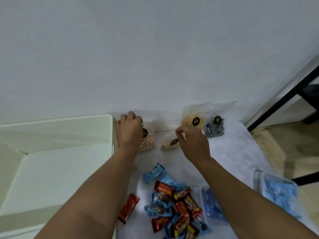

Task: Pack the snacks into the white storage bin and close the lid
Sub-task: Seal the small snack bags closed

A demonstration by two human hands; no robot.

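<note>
An open white storage bin (51, 169) fills the left of the view, its interior bare where visible, standing just beside a white table (238, 152) set against a pale wall (155, 49). At the table's right edge lie clear trays of blue-wrapped snacks (278, 192), with a flat blue packet (212, 204) near them. A loose pile of red and blue wrapped candy bars (174, 207) sits at the near centre, one red bar (128, 208) lying apart to its left. Against the wall lean two clear pouches, one of yellow chips (193, 120), one of dark sweets (215, 127). The left hand (130, 129), arm stretched forward, grips the top of a pouch of pink and pale sweets (147, 141) next to the bin. The right hand (193, 144) pinches the upper edge of a pouch of pale round snacks (170, 144) between thumb and fingertips.
</note>
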